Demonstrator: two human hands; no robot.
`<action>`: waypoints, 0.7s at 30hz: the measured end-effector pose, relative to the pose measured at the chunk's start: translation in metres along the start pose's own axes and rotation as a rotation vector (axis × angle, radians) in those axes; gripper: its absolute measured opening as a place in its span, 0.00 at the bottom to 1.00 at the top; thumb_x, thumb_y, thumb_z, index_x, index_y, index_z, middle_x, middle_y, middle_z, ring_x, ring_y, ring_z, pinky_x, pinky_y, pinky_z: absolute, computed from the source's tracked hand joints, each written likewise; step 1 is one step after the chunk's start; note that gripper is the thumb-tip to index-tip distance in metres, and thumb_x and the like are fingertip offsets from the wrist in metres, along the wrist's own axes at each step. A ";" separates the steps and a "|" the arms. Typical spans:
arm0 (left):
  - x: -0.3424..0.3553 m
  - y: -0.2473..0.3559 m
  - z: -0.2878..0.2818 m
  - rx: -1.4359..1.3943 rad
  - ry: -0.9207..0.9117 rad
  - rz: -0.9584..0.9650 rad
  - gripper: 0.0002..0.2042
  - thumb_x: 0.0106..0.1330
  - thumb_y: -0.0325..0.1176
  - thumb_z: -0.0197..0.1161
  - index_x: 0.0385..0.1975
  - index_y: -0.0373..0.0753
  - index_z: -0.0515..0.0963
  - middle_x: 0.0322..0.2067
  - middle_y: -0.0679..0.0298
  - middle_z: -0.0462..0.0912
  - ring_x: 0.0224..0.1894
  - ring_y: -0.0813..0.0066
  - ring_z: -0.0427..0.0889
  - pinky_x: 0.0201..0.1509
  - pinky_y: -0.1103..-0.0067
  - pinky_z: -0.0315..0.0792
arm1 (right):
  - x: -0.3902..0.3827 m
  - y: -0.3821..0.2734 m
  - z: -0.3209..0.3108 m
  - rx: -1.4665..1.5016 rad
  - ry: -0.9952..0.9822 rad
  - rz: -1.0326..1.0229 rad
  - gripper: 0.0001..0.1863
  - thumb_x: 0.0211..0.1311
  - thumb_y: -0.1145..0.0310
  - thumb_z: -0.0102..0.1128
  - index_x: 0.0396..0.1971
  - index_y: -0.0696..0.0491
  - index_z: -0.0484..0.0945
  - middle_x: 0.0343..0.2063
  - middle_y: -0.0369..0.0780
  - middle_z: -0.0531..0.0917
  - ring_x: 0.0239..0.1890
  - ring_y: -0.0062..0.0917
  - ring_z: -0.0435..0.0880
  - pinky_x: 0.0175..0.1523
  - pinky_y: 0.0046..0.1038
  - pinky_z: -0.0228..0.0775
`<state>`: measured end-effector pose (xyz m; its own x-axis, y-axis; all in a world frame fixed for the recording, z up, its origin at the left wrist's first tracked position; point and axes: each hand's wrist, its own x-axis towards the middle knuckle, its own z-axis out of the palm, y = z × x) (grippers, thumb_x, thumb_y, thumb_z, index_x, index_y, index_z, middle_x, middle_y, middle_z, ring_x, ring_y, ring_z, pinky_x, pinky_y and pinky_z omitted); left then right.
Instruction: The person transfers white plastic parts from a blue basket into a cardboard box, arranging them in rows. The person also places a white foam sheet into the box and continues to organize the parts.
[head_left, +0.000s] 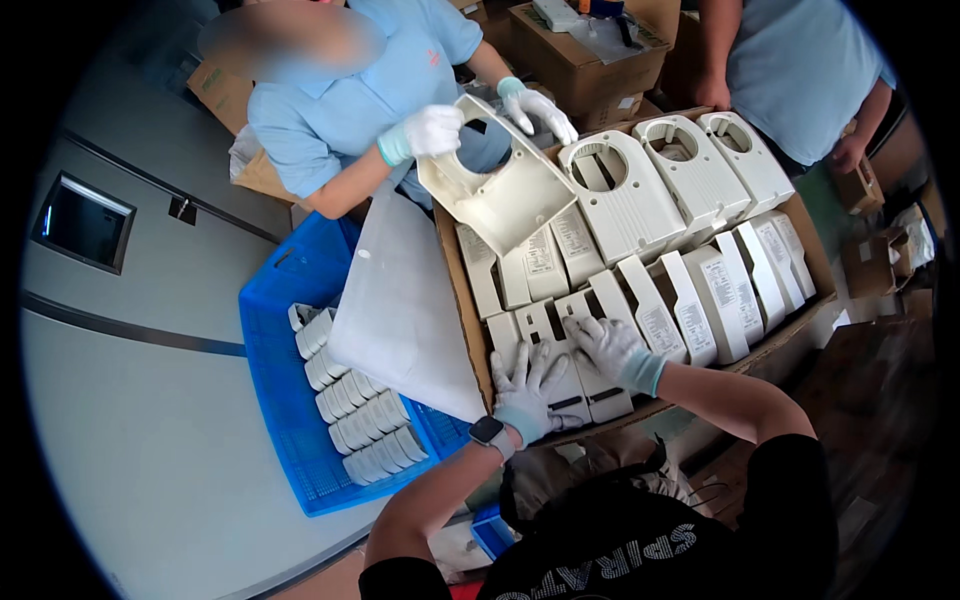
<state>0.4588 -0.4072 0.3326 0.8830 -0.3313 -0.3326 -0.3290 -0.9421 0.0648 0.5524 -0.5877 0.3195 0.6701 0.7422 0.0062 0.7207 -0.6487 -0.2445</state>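
A cardboard box (822, 268) holds rows of off-white plastic housings, several with printed labels. My left hand (527, 388), in a white glove, lies with spread fingers on a housing (535, 318) at the box's near left corner. Just right of it, my right hand (612, 352), also gloved, rests with its fingers stretched over a neighbouring slotted housing (606, 400). Neither hand is closed round anything; the undersides of both are hidden. Across the box, a co-worker's gloved hand (433, 131) grips a large off-white cover (500, 195) with a round opening, tilted above the far left corner.
Three covers with round openings, one a large cover (622, 195), stand along the box's far side. Left is a blue crate (275, 390) with small white parts; a white sheet (400, 300) hangs over it. Another person (800, 70) stands far right. Cardboard boxes (580, 60) are stacked behind.
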 end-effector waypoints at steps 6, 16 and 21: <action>0.017 0.016 -0.007 -0.046 0.179 0.061 0.44 0.52 0.69 0.45 0.65 0.48 0.49 0.67 0.56 0.42 0.68 0.52 0.35 0.59 0.39 0.27 | -0.025 0.074 -0.020 -0.091 0.138 0.245 0.34 0.60 0.50 0.44 0.61 0.55 0.53 0.61 0.49 0.56 0.65 0.43 0.51 0.66 0.41 0.43; -0.045 -0.014 -0.033 -0.515 0.661 -0.102 0.30 0.58 0.50 0.56 0.59 0.44 0.61 0.58 0.54 0.61 0.61 0.53 0.60 0.62 0.65 0.59 | -0.032 0.046 -0.011 -0.327 -0.040 0.080 0.36 0.61 0.51 0.42 0.65 0.53 0.46 0.66 0.47 0.44 0.68 0.44 0.37 0.69 0.43 0.26; -0.179 -0.102 0.051 -0.665 1.112 -0.724 0.17 0.58 0.32 0.58 0.48 0.37 0.71 0.41 0.55 0.76 0.42 0.57 0.76 0.46 0.70 0.71 | -0.005 -0.015 -0.061 0.106 -0.016 0.262 0.24 0.63 0.63 0.47 0.57 0.57 0.63 0.60 0.47 0.61 0.64 0.40 0.56 0.66 0.36 0.46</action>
<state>0.3169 -0.2490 0.3375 0.6819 0.6291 0.3732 0.2225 -0.6644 0.7135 0.5487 -0.5920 0.3819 0.8278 0.5545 -0.0860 0.4998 -0.7983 -0.3360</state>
